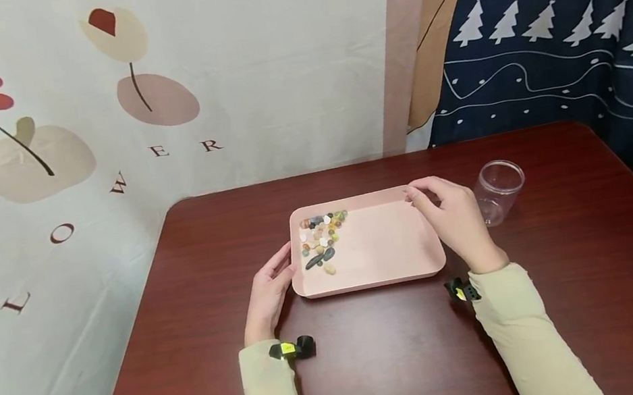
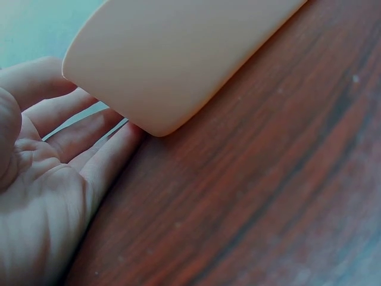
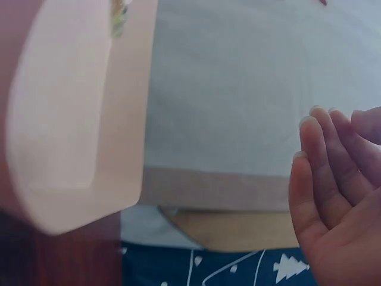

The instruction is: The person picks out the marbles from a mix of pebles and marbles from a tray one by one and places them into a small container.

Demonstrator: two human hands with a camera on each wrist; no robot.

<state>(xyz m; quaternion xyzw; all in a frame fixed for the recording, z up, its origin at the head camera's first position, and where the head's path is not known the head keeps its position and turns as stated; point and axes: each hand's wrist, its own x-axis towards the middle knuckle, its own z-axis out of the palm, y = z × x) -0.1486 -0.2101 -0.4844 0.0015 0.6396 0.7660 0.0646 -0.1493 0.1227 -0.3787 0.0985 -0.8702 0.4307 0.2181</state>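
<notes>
A pale pink rectangular tray (image 1: pixel 381 239) stands on the dark reddish-brown table. Several small pebbles (image 1: pixel 322 232) of mixed colours lie gathered at the tray's left end, with longer dark ones nearest the front. My left hand (image 1: pixel 269 293) rests at the tray's left side. In the left wrist view its outstretched fingers (image 2: pixel 95 140) touch the tray's outer wall, and the thumb is apart from it. Above the tray's far right corner hovers my right hand (image 1: pixel 451 218). In the right wrist view its fingers (image 3: pixel 324 161) are slightly bent beside the thumb, with nothing visible between them.
A clear glass cup (image 1: pixel 500 190) stands just right of the tray, partly behind my right hand. Past the table's far edge hang a light cloth (image 1: pixel 286 79) with flower prints and a dark blue cloth (image 1: pixel 549 67) with white trees.
</notes>
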